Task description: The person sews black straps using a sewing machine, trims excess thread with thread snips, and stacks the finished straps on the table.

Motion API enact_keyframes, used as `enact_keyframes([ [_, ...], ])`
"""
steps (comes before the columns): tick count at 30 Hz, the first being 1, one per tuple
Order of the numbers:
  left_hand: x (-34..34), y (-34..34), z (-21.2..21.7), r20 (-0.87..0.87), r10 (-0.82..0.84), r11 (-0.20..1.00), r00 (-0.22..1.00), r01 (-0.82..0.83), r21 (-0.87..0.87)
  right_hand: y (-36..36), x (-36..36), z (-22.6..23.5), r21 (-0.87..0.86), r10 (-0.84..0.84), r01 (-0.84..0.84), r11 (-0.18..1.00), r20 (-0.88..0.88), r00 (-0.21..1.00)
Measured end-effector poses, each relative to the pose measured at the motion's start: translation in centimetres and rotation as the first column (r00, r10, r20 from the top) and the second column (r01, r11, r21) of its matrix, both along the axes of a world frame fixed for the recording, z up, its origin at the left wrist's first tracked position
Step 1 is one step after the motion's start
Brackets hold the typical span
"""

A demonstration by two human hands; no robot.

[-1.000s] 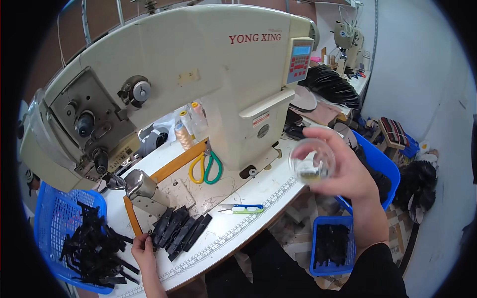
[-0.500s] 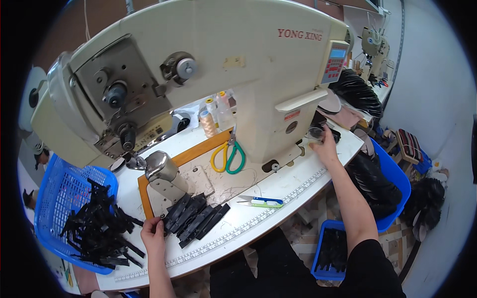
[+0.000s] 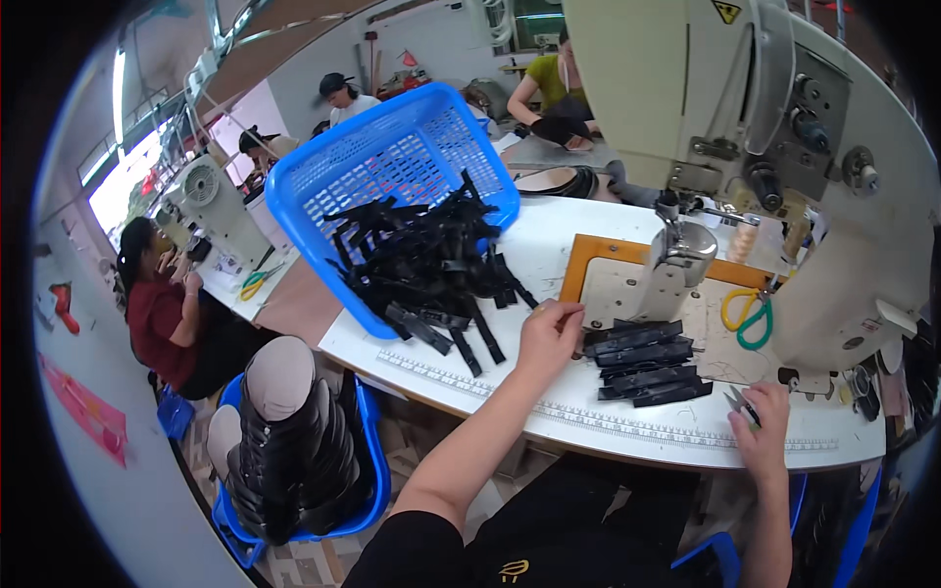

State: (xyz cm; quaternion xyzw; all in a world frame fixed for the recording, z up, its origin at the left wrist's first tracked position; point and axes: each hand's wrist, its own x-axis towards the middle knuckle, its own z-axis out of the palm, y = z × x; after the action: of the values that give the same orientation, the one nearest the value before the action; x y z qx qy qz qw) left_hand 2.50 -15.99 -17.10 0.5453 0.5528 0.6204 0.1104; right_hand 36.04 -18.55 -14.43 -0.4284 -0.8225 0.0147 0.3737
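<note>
My left hand [image 3: 549, 338] rests on the white table [image 3: 549, 235], fingertips at the left end of a stack of black strap pieces [image 3: 647, 365]; it holds nothing that I can see. My right hand [image 3: 763, 431] sits at the table's front edge, closed around small thread snips [image 3: 740, 402], just right of the stack. A tilted blue basket [image 3: 392, 162] spills several black straps [image 3: 431, 269] onto the table left of my left hand. The cream sewing machine [image 3: 784, 108] stands behind the stack.
Scissors with yellow and green handles [image 3: 747, 318] lie beside the machine's post. A blue floor crate [image 3: 368, 461] holds black boot uppers [image 3: 294, 441]. A seated person in red [image 3: 162, 318] works at another machine [image 3: 211, 211]; more people sit at the back.
The view has swung left. My right hand held a clear cup, took it to the machine's far right side, and is now at the table's front edge holding snips. My left hand stays by the stack.
</note>
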Motion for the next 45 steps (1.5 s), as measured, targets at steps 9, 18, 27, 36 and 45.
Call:
enact_keyframes([
  [9, -11.3, -12.7, 3.3, -0.426, 0.24, 0.953, 0.872, -0.295, -0.068, -1.6, -11.6, -1.1, 0.007, -0.001, 0.0, 1.0, 0.129, 0.992],
  [18, -21.5, -16.4, 3.2, -0.65, 0.182, 0.87, 0.738, -0.43, -0.243, 1.0, -13.7, 1.6, 0.022, -0.056, 0.052, 0.998, 0.319, 0.946],
  [27, -22.1, -14.5, 9.5, -0.155, 0.383, 0.907, 0.911, -0.402, -0.125, 5.2, -18.7, 6.0, -0.271, 0.005, -0.147, 0.951, -0.462, 0.887],
  [36, -11.6, -10.5, 15.2, 0.219, -0.402, 0.906, 0.889, 0.42, -0.043, 0.1, -27.2, 17.5, 0.094, 0.671, -0.7, 0.708, 0.219, 0.708],
  [45, -8.5, -1.3, 16.4, 0.712, -0.42, 0.732, 0.562, 0.674, -0.1, 8.9, -22.9, 19.4, 0.234, 0.555, -0.599, 0.766, 0.23, 0.8],
])
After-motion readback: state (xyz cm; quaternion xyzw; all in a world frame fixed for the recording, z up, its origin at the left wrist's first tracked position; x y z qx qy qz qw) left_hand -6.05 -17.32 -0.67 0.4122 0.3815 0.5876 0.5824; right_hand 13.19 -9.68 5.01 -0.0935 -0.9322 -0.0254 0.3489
